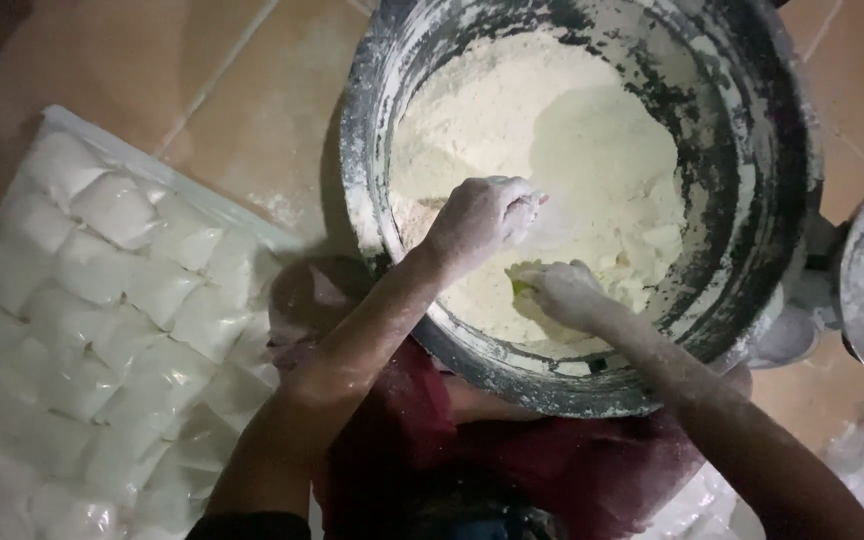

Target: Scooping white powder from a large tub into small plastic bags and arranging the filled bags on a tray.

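Head view: both flour-dusted hands are inside the large metal basin (752, 200), which holds a mound of pale flour (572, 140). Left hand (482, 215) is closed into a fist over the flour near the basin's middle. Right hand (562, 292), by the basin's near wall, is clamped on a small yellow-green object (522, 288). Packed white bags (102, 330) lie left of the basin.

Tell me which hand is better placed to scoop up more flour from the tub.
Probably the right hand: it is already buried in the flour gripping something yellow-green, while the left hand sits fisted above the heap inside the tub.
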